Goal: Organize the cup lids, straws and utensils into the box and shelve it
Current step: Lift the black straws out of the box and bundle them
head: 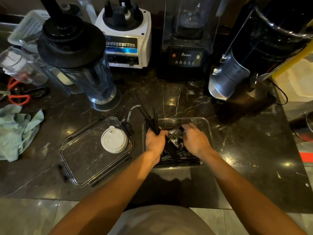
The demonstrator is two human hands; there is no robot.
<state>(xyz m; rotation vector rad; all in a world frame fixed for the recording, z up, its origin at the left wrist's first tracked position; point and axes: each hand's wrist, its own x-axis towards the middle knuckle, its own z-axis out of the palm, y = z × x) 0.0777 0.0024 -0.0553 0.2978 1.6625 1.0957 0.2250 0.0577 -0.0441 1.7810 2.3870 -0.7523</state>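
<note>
A clear plastic box [207,128] stands on the dark marble counter in front of me, with several black straws [176,155] lying in it. My left hand [155,141] is shut on a bundle of black straws [151,120] whose ends stick up and back over the box's left rim. My right hand [194,139] reaches into the box from the right, fingers bent down among the straws; what it holds is hidden. To the left lies the box's clear lid [84,160] with black clips, and a stack of white cup lids [114,140] rests on it.
Blenders line the back: a dark jar [76,65] at left, a white base [127,38], a black Blenders unit [185,53] and a steel machine [237,72] at right. A green cloth [18,131] and orange-handled scissors [17,97] lie far left.
</note>
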